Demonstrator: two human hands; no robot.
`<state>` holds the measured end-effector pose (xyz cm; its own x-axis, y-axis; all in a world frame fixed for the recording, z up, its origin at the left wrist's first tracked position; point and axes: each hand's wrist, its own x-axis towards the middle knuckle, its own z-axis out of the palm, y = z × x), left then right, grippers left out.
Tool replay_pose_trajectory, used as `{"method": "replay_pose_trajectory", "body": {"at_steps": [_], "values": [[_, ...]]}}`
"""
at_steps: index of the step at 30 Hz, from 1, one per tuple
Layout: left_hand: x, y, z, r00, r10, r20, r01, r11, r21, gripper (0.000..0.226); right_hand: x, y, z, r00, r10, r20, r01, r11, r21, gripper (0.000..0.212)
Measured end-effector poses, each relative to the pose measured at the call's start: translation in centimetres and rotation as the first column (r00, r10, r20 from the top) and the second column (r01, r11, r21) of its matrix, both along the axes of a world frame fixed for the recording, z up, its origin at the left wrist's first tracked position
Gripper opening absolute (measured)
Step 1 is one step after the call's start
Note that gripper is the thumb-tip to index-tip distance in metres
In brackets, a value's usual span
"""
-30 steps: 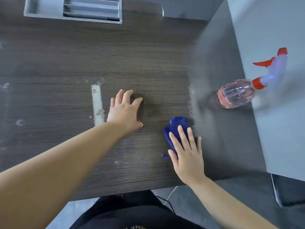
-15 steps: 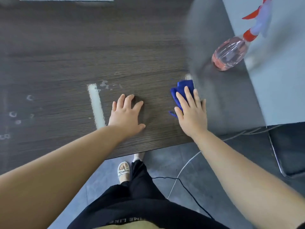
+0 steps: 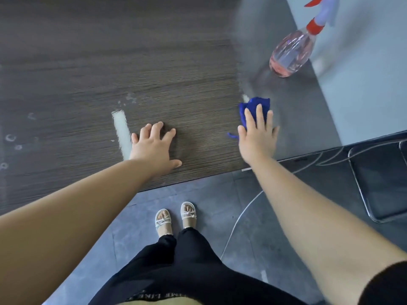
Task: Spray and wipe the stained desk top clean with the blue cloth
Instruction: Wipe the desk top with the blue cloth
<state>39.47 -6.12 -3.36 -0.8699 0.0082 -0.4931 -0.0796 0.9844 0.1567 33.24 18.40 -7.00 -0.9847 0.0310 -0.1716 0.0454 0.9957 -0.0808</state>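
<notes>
The dark wood-grain desk top [image 3: 110, 62] carries a long white streak [image 3: 121, 133] with small specks above it and faint ring marks [image 3: 11, 139] at the far left. My left hand [image 3: 154, 148] rests flat on the desk just right of the streak, fingers spread. My right hand [image 3: 257, 135] presses the crumpled blue cloth [image 3: 255, 107] onto the desk with straight fingers, where the wood meets the grey strip. A small white spot [image 3: 245, 98] lies at the cloth's upper left. The spray bottle [image 3: 290, 53] with pink liquid and a red trigger stands at the back right.
A pale grey partition [image 3: 363, 73] runs along the desk's right side. The desk's front edge [image 3: 198, 178] is close to my wrists. Below are a grey tiled floor, white and black cables [image 3: 237, 221], my sandalled feet and a black chair [image 3: 381, 183] at the right.
My right hand has slid the blue cloth away from me and a little to the right along the grey strip. My left hand has stayed beside the streak. The view has tilted down.
</notes>
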Motion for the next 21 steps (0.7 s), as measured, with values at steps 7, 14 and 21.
{"method": "replay_pose_trajectory", "body": {"at_steps": [7, 14, 21], "values": [[0.0, -0.2, 0.5, 0.997, 0.064, -0.051, -0.06, 0.995, 0.08, 0.082, 5.7, -4.0, -0.2, 0.701, 0.712, -0.028, -0.713, 0.7, -0.044, 0.049], [2.0, -2.7, 1.1, 0.904, 0.393, -0.168, -0.359, 0.912, 0.2, 0.052, 2.2, -0.8, 0.0, 0.995, 0.098, -0.007, -0.098, 0.995, -0.03, 0.053], [6.5, -6.0, 0.4, 0.796, 0.585, -0.156, -0.589, 0.808, 0.021, 0.056, 9.9, -13.7, -0.5, 0.64, 0.768, -0.03, -0.766, 0.635, -0.102, 0.052]]}}
